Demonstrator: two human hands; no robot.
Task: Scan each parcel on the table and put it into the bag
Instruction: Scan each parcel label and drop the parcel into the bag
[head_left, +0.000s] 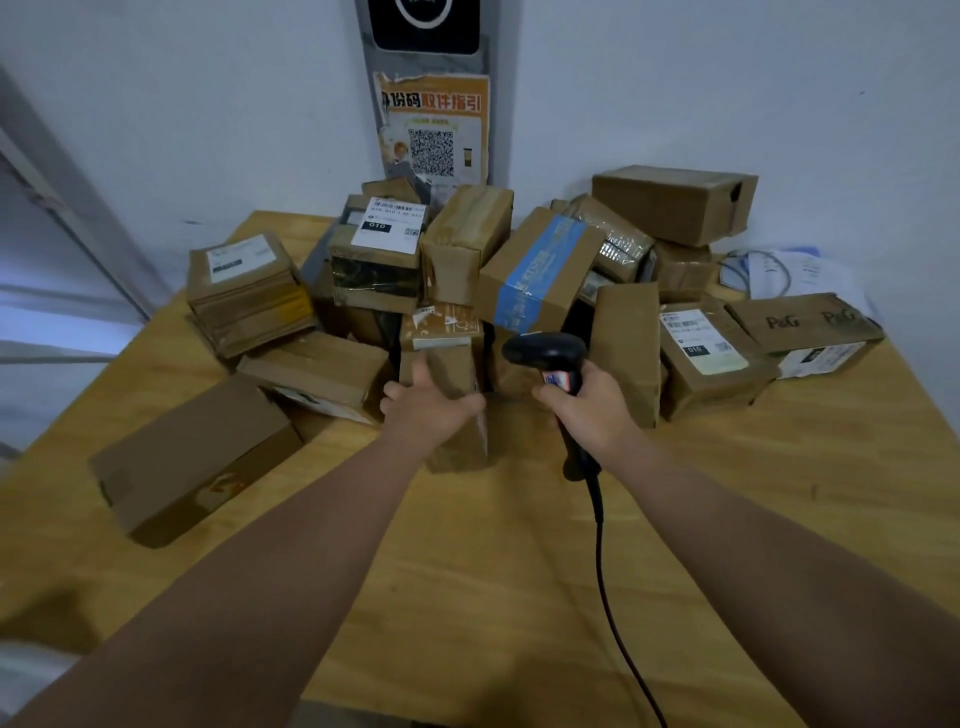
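Parcel being worked on sits at the front of the pile, around mid-bench and a bit closer to the far edge. It looks stood on end, so its long axis runs roughly up and down, with the marked end face turned upward. Left hand wraps it from the front, thumb up one side and fingers curled round the other. I'd guess that's to steady it and keep the top face toward the reader. Right hand is clenched round the scanner handle, nose aimed left at the parcel's top. Cable trails toward the near edge. No bag in view.
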